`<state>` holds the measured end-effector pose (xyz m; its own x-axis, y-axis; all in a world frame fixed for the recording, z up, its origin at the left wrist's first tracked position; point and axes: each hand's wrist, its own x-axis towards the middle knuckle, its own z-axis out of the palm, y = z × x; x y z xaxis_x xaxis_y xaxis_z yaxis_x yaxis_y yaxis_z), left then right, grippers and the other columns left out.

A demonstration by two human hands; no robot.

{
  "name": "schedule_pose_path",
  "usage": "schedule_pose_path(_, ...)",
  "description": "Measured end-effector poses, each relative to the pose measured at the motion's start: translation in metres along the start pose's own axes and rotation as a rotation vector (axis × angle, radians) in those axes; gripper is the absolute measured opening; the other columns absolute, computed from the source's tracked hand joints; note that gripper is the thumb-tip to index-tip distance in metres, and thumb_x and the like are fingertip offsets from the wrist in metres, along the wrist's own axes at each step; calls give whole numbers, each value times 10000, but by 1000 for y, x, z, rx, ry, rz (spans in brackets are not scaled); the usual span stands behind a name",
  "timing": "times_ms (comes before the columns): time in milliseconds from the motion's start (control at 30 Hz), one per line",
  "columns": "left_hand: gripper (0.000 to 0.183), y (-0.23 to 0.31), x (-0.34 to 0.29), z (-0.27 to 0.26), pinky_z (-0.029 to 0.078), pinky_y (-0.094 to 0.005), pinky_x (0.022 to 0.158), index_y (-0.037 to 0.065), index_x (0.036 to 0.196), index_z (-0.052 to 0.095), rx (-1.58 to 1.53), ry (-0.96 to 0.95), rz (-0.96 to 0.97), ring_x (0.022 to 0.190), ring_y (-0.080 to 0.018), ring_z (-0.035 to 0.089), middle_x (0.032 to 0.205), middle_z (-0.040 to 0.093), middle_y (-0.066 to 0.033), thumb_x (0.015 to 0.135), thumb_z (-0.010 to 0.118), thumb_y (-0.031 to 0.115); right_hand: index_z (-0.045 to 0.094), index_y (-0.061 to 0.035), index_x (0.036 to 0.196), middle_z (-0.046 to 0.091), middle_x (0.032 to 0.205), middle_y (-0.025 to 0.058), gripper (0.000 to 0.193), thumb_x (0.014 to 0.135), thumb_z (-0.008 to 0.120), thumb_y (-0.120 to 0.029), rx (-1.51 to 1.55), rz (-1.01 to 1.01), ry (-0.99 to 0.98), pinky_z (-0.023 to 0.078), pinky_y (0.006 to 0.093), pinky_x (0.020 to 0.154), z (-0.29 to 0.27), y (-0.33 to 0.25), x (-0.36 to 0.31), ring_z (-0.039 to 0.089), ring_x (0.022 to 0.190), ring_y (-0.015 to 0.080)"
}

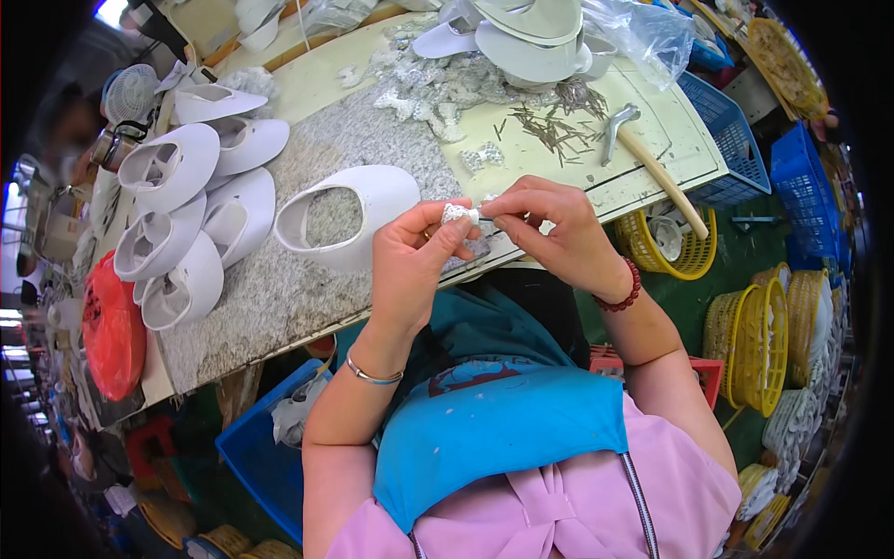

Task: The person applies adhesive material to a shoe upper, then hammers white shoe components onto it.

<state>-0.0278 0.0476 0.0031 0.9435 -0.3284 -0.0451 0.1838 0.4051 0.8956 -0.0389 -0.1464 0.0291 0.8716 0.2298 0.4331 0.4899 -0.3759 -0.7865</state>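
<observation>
Blue apron and pink top fill six o'clock in the head view. Beyond them, a pale tabletop stretches across twelve, with a speckled grey sheet over its ten o'clock part; green floor shows at three. Blue crates stand at two, yellow baskets between three and four, one blue bin between seven and eight.

One small white bow is up just past the table edge, a little off-centre toward twelve. The left hand grasps it between thumb and fingers; the right hand pinches one slim dark piece against its three o'clock end.

Counted: one loose bow at twelve, below an uncountable white heap; one hammer at two; one lone visor at eleven; at least six overlapping visors at ten; one red bag near nine.
</observation>
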Motion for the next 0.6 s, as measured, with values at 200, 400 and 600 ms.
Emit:
schedule_pose_path(200,212,1,-2,-4,542,-253,668,-45,1105,663,-25,-17,-22,777,-152,671,915,706,-120,916,634,48,715,-42,969,643,795,67,157,844,636,11,41,18,-75,495,250,552,-4,0,3,609,638,133)
schedule_pose_path(400,204,2,-3,-2,538,-249,669,-46,1096,665,-52,-19,-39,786,-150,670,912,704,-113,918,633,50,716,-37,971,643,801,57,145,867,623,4,112,81,-105,494,241,583,-5,-1,2,601,657,107)
schedule_pose_path(600,199,2,-7,3,527,-244,679,-47,1089,665,111,-20,35,826,-145,670,926,697,-101,922,632,57,715,-35,975,638,775,38,133,879,628,-9,109,118,-84,483,228,586,-3,-5,1,582,634,85)
